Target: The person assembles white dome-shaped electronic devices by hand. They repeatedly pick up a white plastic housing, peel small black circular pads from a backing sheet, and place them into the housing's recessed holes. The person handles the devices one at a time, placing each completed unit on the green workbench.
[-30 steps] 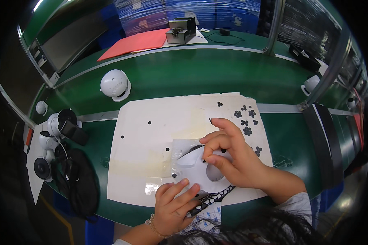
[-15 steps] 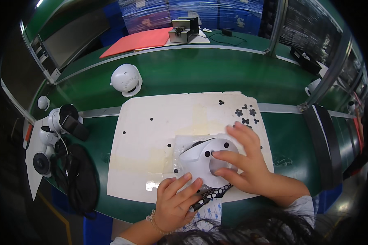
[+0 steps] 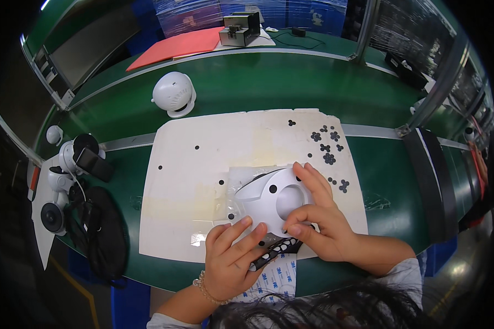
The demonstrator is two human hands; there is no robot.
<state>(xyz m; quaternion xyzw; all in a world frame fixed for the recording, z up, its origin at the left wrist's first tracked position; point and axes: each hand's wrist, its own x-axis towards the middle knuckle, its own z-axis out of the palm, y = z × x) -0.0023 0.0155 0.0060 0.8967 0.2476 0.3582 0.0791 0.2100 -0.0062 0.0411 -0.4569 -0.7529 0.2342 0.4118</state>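
A white plastic housing [image 3: 260, 205] with a round opening lies on clear wrap over the white board [image 3: 175, 203]. Black round pads sit on its face, one of them [image 3: 273, 189] beside the opening. My left hand [image 3: 233, 257] lays its fingertips on the housing's near left edge. Its lower fingers hold a black sticker strip [image 3: 274, 252] with rows of white round holes. My right hand [image 3: 321, 225] bends over the housing's right side, thumb and forefinger pinched at the opening's near edge. A small dark pad [image 3: 284, 231] shows at those fingertips, partly hidden.
Several black dot clusters [image 3: 329, 158] lie on the board's far right. A white printed backing sheet [image 3: 274, 279] lies under the strip. White camera-like devices [image 3: 52, 217] and a black pouch [image 3: 107, 230] stand left; another white device [image 3: 174, 94] stands behind the board. A black foam-edged bar [image 3: 433, 186] lies right.
My right thumb and forefinger have moved from the pad beside the opening toward me, to its near edge. My left hand stays on the housing. The whole view has shifted slightly.
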